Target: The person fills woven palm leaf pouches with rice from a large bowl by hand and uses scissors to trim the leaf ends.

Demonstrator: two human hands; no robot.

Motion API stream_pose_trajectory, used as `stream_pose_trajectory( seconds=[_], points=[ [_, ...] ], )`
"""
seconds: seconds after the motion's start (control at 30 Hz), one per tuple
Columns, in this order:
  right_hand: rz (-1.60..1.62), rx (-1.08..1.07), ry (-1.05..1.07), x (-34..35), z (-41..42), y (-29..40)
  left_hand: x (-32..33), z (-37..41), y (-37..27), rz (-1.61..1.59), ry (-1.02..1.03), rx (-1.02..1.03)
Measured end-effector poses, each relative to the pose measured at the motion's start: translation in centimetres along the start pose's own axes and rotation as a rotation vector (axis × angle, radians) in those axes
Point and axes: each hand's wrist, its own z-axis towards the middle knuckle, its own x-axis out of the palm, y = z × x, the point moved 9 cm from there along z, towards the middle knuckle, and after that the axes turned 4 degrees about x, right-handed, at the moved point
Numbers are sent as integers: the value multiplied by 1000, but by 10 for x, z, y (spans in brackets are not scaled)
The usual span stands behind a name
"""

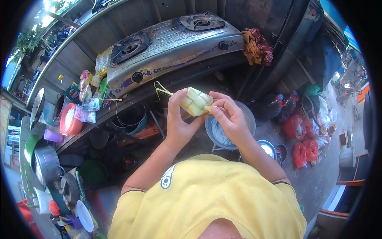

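A woven palm-leaf pouch [195,101], pale green and cream, is held up between both hands at mid-picture. My left hand [179,116] grips its left side, fingers above and thumb below. Long loose leaf strips trail from the pouch past the left fingers. With thumb and fingertips, my right hand [228,115] pinches a leaf strip at the pouch's lower right corner. Beneath the right hand, partly covered by it, is a round grey basin [209,131] with white contents. A two-burner gas stove [176,44] stands beyond the hands.
A red bowl [78,127] of white grains, a purple cup [53,136] and small packets line the counter at left. Metal pots [46,165] stand lower left. Bundled cloths [258,47] hang at the stove's right end. Red plastic bags [294,127] and dark bottles [276,104] are at right.
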Motion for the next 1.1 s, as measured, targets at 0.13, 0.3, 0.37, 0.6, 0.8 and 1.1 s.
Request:
stream_pose_trajectory(
  seconds=[0.13, 0.3, 0.37, 0.6, 0.8, 1.1],
  points=[
    [-255, -99, 10, -3, 1, 12, 3, 6, -15, 145, 42, 91],
    [-391, -138, 16, -1, 4, 21, 6, 6, -22, 187, 37, 152],
    [-350, -109, 11, -1, 4, 20, 5, 6, -23, 191, 35, 158],
    [-223, -183, 7, -1, 3, 15, 13, 3, -13, 21, 117, 46],
    [202, 124, 217, 8, -2, -6, 22, -8, 13, -338, 174, -191],
    [133, 108, 162, 8, -5, -5, 23, -6, 6, -226, 205, -125]
  ],
)
